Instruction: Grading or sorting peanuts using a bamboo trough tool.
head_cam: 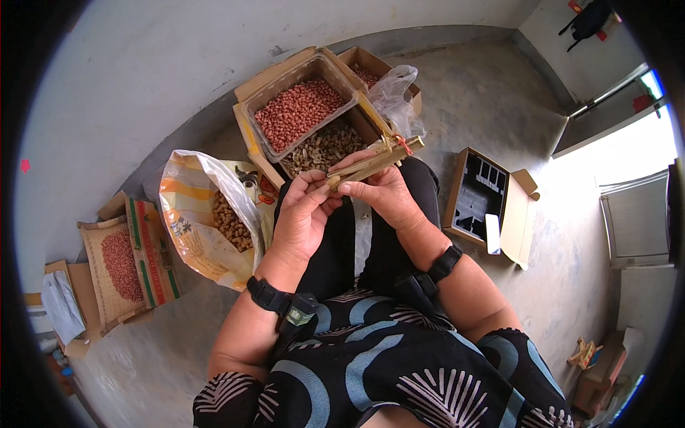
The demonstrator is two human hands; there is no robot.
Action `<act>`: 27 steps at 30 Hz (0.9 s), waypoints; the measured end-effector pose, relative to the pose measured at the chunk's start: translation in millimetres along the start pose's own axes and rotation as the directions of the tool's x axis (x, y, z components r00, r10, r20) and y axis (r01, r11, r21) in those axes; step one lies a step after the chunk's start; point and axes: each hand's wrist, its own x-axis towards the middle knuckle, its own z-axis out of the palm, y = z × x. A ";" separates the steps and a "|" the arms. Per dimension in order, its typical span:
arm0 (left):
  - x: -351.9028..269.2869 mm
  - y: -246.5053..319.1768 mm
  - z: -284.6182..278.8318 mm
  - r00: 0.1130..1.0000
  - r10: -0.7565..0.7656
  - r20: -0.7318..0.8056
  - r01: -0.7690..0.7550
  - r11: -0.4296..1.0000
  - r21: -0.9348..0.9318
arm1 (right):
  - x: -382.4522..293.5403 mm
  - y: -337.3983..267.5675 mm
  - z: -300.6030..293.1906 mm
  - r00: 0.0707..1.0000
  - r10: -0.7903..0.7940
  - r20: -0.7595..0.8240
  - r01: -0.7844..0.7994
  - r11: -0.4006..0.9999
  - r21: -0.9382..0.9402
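Observation:
My right hand (388,192) holds a split wooden stick tool (377,163), bound with red string near its far end. An unshelled peanut (334,182) sits at the tool's near end, pinched by the fingers of my left hand (305,214). Both hands are above my lap. Beyond them, a clear plastic bin (257,125) of shelled red peanuts (299,109) rests on a cardboard box (243,131). Empty peanut shells (326,147) lie in the box. On the left, an open printed sack (187,198) contains unshelled peanuts (231,222).
A woven sack (96,257) with red peanuts stands at far left. Behind the bin is another carton (356,53) with a clear plastic bag (396,96). To the right, an open cardboard box (455,192) with a black insert has a white phone-like object (493,234) on its edge.

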 end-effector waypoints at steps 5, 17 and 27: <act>-1.8 4.1 6.2 0.998 0.057 0.026 -0.061 0.985 0.159 | -0.9 -3.6 1.8 1.000 -0.012 -0.014 0.012 1.000 -0.005; -4.3 20.8 18.3 0.879 0.289 0.379 -0.456 0.283 0.844 | -6.5 -6.9 -0.6 0.998 -0.023 0.055 0.023 1.000 -0.008; 3.0 15.9 16.0 0.887 0.288 0.360 -0.438 0.280 0.854 | -4.5 -6.3 -4.7 0.999 0.032 0.043 -0.031 0.999 -0.023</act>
